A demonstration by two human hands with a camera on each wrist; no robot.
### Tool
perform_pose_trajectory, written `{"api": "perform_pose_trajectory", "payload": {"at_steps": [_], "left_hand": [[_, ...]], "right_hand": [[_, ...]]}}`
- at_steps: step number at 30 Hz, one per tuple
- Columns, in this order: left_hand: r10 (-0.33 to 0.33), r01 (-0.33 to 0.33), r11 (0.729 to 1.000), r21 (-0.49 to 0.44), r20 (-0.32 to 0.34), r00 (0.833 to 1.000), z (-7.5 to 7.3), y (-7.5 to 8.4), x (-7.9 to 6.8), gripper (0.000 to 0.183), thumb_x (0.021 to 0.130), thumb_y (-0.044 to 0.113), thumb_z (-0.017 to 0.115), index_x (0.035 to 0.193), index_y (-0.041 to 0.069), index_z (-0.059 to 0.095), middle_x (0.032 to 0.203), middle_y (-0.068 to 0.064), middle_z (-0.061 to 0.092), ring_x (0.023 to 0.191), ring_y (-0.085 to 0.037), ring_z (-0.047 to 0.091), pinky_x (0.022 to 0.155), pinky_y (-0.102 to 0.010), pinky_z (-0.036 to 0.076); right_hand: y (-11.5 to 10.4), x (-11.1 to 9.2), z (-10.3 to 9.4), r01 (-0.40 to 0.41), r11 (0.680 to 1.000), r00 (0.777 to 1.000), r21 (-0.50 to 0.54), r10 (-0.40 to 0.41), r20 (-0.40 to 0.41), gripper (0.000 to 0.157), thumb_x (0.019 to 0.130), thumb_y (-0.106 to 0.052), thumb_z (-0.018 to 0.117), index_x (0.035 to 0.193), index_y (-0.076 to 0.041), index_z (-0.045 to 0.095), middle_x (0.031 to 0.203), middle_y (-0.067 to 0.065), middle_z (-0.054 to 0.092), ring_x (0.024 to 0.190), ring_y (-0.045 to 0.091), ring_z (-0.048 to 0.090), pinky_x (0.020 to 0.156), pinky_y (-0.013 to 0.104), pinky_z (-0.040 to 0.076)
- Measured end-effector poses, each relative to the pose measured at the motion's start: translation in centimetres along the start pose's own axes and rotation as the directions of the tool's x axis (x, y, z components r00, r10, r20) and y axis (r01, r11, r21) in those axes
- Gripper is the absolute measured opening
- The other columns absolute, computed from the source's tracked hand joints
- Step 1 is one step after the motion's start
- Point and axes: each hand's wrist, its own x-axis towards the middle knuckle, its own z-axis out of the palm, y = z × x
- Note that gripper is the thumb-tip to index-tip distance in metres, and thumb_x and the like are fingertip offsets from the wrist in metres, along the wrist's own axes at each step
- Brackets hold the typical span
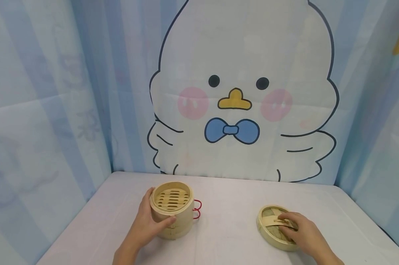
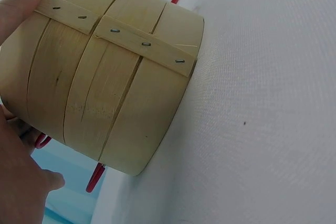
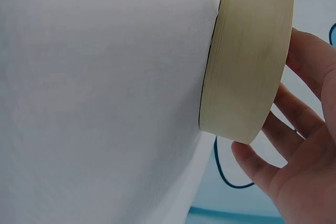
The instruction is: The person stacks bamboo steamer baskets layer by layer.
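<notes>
On the left of the table stand two stacked bamboo steamer baskets, uncovered, with a slatted floor showing inside the top one. My left hand grips them from the left, thumb across the front and fingers round the far side. In the left wrist view, stapled bamboo strips run down the wall of the baskets. To the right, a round bamboo steamer lid lies on the table with its woven top up. My right hand pinches the strap handle across its middle. The lid's smooth side wall fills part of the right wrist view.
Red cord loops stick out from the right side of the baskets. A white cloth covers the table. Behind it hangs a curtain with a cartoon bird, and blue striped curtains flank both sides.
</notes>
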Motion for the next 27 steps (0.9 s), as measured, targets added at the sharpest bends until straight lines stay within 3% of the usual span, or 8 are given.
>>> {"api": "perform_pose_trajectory", "payload": {"at_steps": [27], "left_hand": [[0.0,0.0,1.0,0.025,0.003,1.0,-0.16,0.06,-0.11,0.121,0.076,0.046,0.087,0.158,0.001,0.01,0.161,-0.026,0.018,0.148,-0.045,0.017,0.115,-0.064,0.017]], "right_hand": [[0.22,0.4,-0.13,0.081,0.993,0.994,-0.082,-0.087,-0.064,0.024,0.084,-0.028,0.083,0.099,-0.012,0.073,0.111,0.014,0.069,0.109,0.041,0.063,0.092,0.059,0.049]]}}
